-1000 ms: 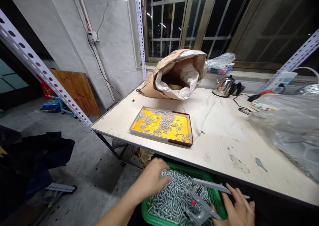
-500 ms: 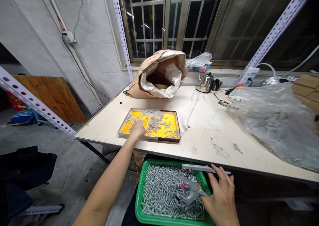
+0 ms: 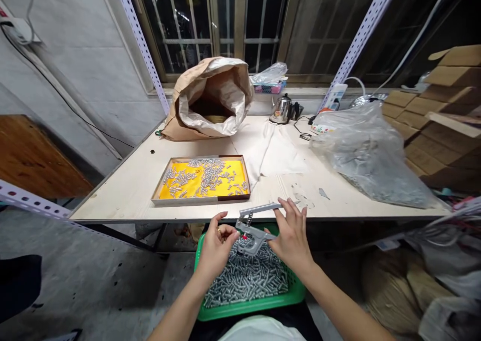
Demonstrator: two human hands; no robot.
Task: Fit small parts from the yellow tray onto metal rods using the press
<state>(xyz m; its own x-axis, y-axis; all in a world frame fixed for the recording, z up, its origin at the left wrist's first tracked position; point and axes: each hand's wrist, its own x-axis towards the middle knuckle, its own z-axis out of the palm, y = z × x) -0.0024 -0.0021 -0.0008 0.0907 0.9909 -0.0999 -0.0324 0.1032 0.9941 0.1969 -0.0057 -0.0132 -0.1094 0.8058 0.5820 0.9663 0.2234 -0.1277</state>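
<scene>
My right hand [image 3: 291,233] is wrapped around the handles of grey metal hand pliers [image 3: 252,241], which look like snap-fastener pliers with a coil spring and a small red part at the jaw. Thumb and index finger of my left hand [image 3: 218,243] are pinched together at the jaw; whatever they hold is too small to make out. Below both hands sits a green plastic basket [image 3: 250,308] filled with small silvery screw-like pieces [image 3: 248,278]. On the table, a shallow tray [image 3: 203,200] with a yellow bottom carries scattered similar small metal pieces [image 3: 212,176].
Behind the tray, a large brown paper sack [image 3: 176,123] lies with its mouth toward me. A steel kettle [image 3: 281,110] stands near the window. To the right are a clear plastic bag [image 3: 368,150] and stacked cardboard [image 3: 432,115]. The table's front edge [image 3: 319,218] runs just beyond my hands.
My left hand has come back from the tray to the jaw of the pliers. The pliers in my right hand are raised and more tilted. The view has turned to the right.
</scene>
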